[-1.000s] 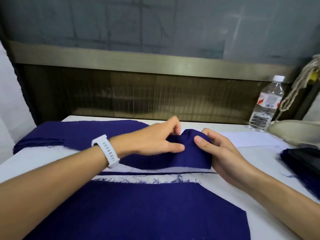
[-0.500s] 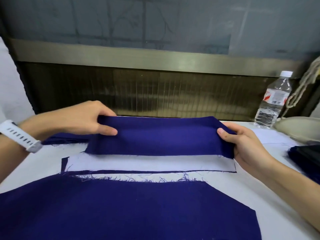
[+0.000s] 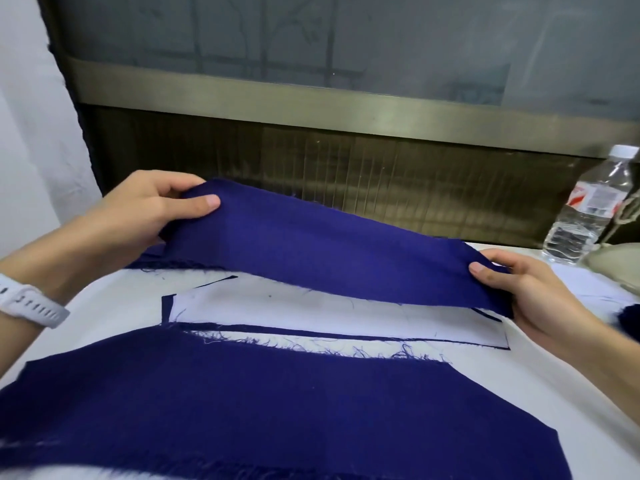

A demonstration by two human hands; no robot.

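Left grip (image 3: 138,216): I pinch the left end of the blue strip (image 3: 329,251), thumb flat on its near face and fingers curled behind it.
Right grip (image 3: 540,299): I pinch the strip's right end, thumb on top and fingers tucked under the cloth.
Strip and grips: it hangs stretched between my two hands, clear of the worktop (image 3: 519,393). The left end is high and the right end low, so it slopes down to my right.
Below the strip: a white piece with dark edging (image 3: 311,317) lies flat on the worktop. Nearer to me lies a large blue panel (image 3: 277,410) with a frayed far edge.
Hidden: the strip covers the far edge of the white piece and most of my fingers behind it. I cannot tell whether it is one layer or folded.
Cut off: my watch (image 3: 31,304) sits at the left border. The water bottle (image 3: 585,213) and a dark cloth (image 3: 628,320) run off the right side.
Hard to make out: a blue heap (image 3: 156,261) under my left hand shows only as a sliver.
Change: a second ago my hands met at the middle with the strip bunched. Half a second ago it was spread level and low. Now my left end has risen and the strip tilts.
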